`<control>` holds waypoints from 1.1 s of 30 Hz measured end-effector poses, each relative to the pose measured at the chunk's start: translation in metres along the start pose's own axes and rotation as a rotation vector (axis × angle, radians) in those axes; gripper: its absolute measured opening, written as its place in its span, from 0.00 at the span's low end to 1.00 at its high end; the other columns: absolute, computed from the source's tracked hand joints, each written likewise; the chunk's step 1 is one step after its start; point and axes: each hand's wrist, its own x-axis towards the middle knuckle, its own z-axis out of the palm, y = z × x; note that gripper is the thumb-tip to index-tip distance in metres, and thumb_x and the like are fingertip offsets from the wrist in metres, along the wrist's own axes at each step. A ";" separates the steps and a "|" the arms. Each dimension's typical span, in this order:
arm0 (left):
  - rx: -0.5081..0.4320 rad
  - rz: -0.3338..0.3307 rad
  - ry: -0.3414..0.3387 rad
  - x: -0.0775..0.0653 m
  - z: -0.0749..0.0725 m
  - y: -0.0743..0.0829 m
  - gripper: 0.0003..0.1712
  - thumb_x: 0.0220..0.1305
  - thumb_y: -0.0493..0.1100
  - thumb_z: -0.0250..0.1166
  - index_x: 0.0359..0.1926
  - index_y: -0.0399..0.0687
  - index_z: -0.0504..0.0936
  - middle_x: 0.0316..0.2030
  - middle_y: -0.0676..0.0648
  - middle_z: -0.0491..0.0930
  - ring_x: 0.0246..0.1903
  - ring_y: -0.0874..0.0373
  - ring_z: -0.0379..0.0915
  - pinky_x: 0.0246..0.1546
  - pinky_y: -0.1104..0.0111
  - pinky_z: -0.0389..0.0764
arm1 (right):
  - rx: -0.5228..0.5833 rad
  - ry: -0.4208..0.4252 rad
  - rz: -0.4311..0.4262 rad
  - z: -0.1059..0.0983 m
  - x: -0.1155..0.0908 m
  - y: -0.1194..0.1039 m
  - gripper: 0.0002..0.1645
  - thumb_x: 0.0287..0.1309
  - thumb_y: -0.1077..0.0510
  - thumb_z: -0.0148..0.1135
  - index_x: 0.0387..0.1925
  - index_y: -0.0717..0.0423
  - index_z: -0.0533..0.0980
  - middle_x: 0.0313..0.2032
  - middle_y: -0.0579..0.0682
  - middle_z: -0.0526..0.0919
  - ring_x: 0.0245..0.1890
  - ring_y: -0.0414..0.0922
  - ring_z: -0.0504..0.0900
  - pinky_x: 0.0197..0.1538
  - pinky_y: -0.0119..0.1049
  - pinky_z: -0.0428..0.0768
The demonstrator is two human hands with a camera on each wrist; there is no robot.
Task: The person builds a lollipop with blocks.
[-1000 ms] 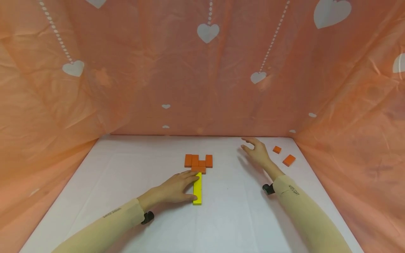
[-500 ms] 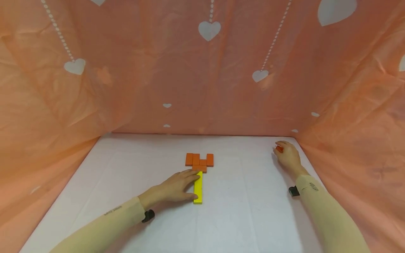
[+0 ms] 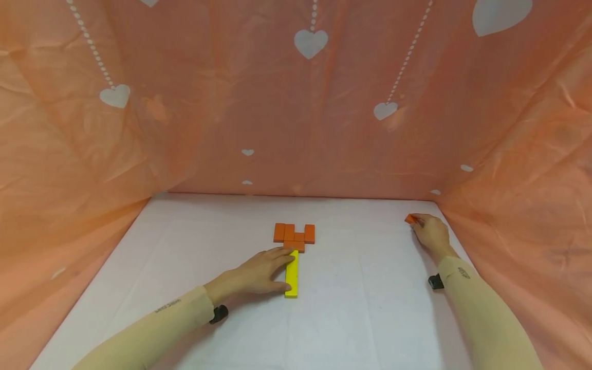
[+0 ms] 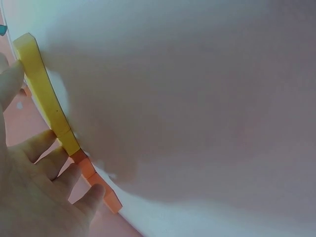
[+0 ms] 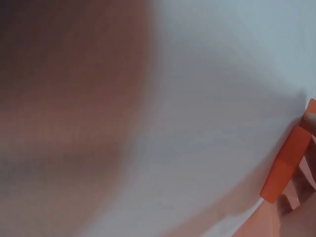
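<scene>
In the head view, my left hand lies beside a long yellow block. Its thumb and fingertips touch the block's left edge, with the fingers fairly straight. The left wrist view shows the yellow block lined up end to end with orange blocks, and the other fingers along them. Several orange blocks form a flat group beyond the yellow one. At the far right, my right hand pinches an orange block. Another orange piece shows by its fingertips, partly hidden.
A white cloth covers the table. Orange sheeting with white hearts rises behind and at both sides. The right hand is close to the table's right edge. A dark wrist camera sits under the left wrist.
My right hand has moved right from mid-table to the two loose orange blocks and taken hold of one. The left hand has stayed at the yellow block. The head view has shifted slightly.
</scene>
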 end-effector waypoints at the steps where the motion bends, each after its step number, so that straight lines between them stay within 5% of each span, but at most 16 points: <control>1: -0.002 0.000 0.000 0.000 0.000 0.000 0.45 0.67 0.64 0.68 0.77 0.49 0.68 0.80 0.47 0.58 0.79 0.46 0.52 0.76 0.46 0.60 | 0.006 0.006 0.001 0.000 -0.001 0.000 0.22 0.71 0.60 0.59 0.61 0.68 0.77 0.58 0.74 0.79 0.55 0.70 0.79 0.57 0.66 0.75; 14: -0.019 -0.006 0.000 -0.001 0.000 0.001 0.44 0.67 0.63 0.68 0.76 0.48 0.69 0.79 0.47 0.60 0.79 0.45 0.53 0.76 0.46 0.60 | 0.195 -0.081 -0.045 0.002 0.005 -0.045 0.24 0.74 0.59 0.55 0.66 0.64 0.76 0.66 0.70 0.74 0.69 0.69 0.69 0.70 0.67 0.66; 27: -0.025 0.006 0.010 -0.001 0.001 0.001 0.44 0.66 0.63 0.69 0.76 0.47 0.70 0.79 0.46 0.60 0.78 0.45 0.54 0.75 0.45 0.61 | 0.203 -0.019 -0.329 0.025 0.010 -0.124 0.20 0.68 0.64 0.66 0.60 0.65 0.81 0.60 0.65 0.82 0.64 0.65 0.76 0.68 0.61 0.72; 33: -0.010 0.017 0.018 -0.001 0.002 0.000 0.44 0.66 0.63 0.68 0.76 0.47 0.70 0.79 0.47 0.60 0.78 0.44 0.54 0.75 0.45 0.61 | 0.202 -0.057 -0.376 0.034 0.006 -0.159 0.21 0.66 0.64 0.67 0.60 0.61 0.82 0.60 0.61 0.83 0.64 0.62 0.77 0.68 0.60 0.73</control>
